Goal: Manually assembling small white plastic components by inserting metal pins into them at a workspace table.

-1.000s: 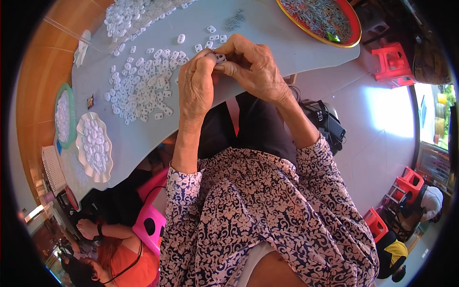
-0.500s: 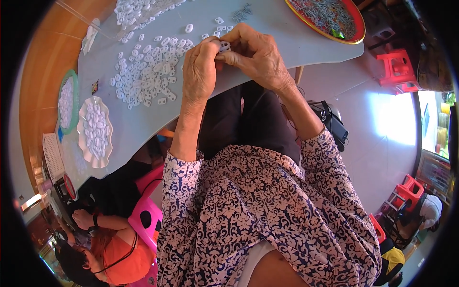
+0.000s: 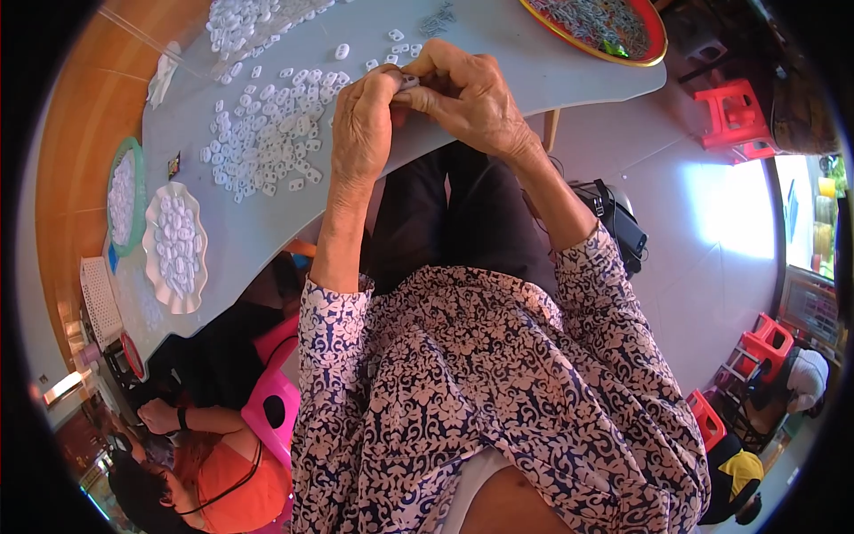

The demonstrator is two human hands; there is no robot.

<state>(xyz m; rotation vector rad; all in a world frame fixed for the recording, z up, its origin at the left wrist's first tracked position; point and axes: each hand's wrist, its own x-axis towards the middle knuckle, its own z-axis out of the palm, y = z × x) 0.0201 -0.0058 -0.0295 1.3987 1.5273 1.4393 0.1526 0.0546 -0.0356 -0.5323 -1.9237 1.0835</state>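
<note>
My left hand (image 3: 363, 125) and my right hand (image 3: 463, 96) meet over the near edge of the grey table (image 3: 294, 214). Their fingertips pinch one small white plastic piece (image 3: 408, 81) between them. Just beyond the left hand lies a scatter of several similar white pieces (image 3: 258, 133). A bigger heap of them (image 3: 240, 18) sits further back. A small pile of thin metal parts (image 3: 438, 16) lies past my right hand.
A red-rimmed tray (image 3: 614, 27) of small grey parts is at the table's far right. A white scalloped dish (image 3: 173, 245) and a green-rimmed dish (image 3: 123, 196) hold white pieces at the left. Another person in orange (image 3: 222, 472) sits at lower left. Red stools (image 3: 734, 111) stand on the floor.
Both hands stay together on the small piece. The view has shifted slightly, so the table and hands sit a little higher in the picture.
</note>
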